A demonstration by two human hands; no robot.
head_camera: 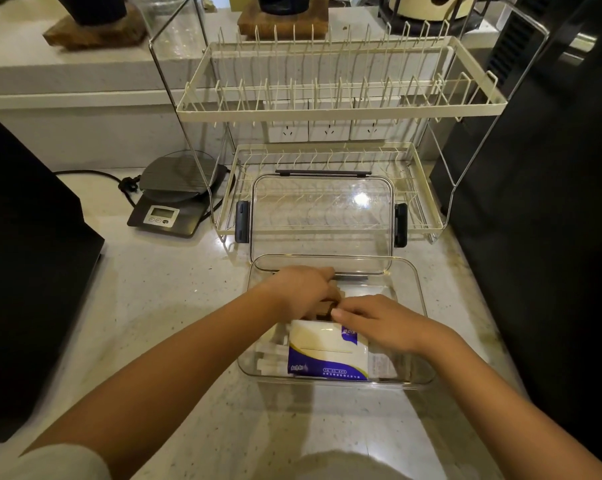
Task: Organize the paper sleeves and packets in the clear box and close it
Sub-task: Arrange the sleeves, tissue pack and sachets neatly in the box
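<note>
A clear plastic box stands open on the counter in front of me. Its clear lid with dark latches leans upright behind it against the dish rack. Inside the box lie a white and blue packet, several white paper sleeves along the left wall, and a stack of brown paper sleeves at the back. My left hand reaches into the box and closes its fingers on the brown sleeves. My right hand touches the same stack from the right, its fingertips pinching it.
A cream two-tier wire dish rack stands behind the box. A dark kitchen scale with a cable sits at the back left. Black appliances flank the counter on the left and right.
</note>
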